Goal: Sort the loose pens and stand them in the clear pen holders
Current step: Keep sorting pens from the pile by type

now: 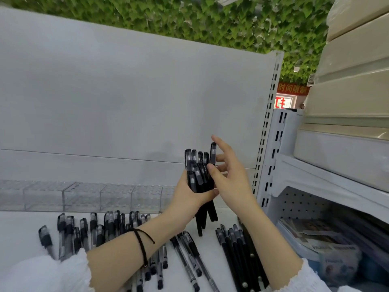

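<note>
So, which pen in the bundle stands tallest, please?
The rightmost pen, beside the right hand; its cap tops the other pens the left hand grips.
</note>
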A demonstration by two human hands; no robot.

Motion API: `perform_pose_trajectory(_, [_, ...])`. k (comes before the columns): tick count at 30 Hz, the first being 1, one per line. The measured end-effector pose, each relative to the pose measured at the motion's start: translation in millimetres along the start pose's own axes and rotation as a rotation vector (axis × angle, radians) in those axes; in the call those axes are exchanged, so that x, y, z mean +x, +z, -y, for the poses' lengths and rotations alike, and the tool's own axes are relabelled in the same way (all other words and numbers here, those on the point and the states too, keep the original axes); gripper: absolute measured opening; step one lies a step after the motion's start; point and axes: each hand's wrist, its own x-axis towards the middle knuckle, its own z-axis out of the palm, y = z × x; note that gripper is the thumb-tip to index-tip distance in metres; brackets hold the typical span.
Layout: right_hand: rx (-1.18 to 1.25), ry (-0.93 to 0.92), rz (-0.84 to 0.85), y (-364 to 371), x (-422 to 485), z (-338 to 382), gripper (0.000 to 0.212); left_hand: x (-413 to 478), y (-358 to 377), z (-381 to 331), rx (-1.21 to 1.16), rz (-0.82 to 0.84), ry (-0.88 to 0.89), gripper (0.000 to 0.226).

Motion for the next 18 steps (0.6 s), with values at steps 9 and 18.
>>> perform_pose_trajectory(9, [-0.01, 0.07, -0.002, -0.7, 2.4, -5.7, 0.041, 2.9, -13.5, 8.0, 0.125, 0.179, -0.082, 0.046])
perform_pose_trajectory(18, [0.033, 0.099, 0.014, -1.5, 2.9, -8.4, 0.036, 1.4, -13.2, 5.6, 0.257, 0.096, -0.011, 0.042])
